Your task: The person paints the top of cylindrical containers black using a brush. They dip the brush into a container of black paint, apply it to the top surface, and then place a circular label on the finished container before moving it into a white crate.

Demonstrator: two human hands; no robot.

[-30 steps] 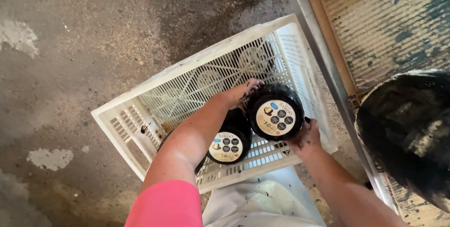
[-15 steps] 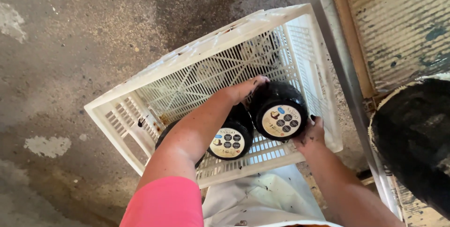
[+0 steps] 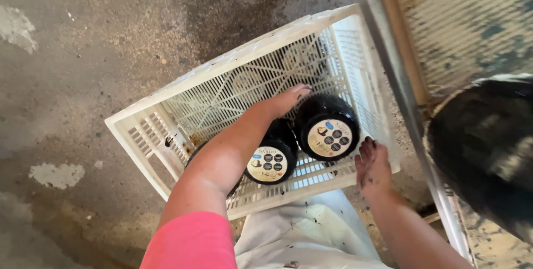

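A white slatted plastic crate (image 3: 222, 74) sits on the concrete floor. Two black round wheels with cream labels stand on edge inside it along the near wall: one at the right (image 3: 327, 127), one in the middle (image 3: 273, 158). A third dark wheel is mostly hidden under my left forearm. My left hand (image 3: 288, 99) reaches into the crate, fingers resting on the top of the right wheel. My right hand (image 3: 373, 163) hovers just outside the crate's near right corner, fingers apart and smeared with black, holding nothing.
A large black round object (image 3: 488, 152) lies at the right on a worn surface behind a metal rail (image 3: 405, 97). My white apron (image 3: 300, 235) covers the bottom centre. Stained concrete floor (image 3: 83, 52) spreads to the left.
My right hand has let go of the right wheel and drawn back outside the crate. The wheel now stands in the crate beside the other one. My left hand stays on top of it.
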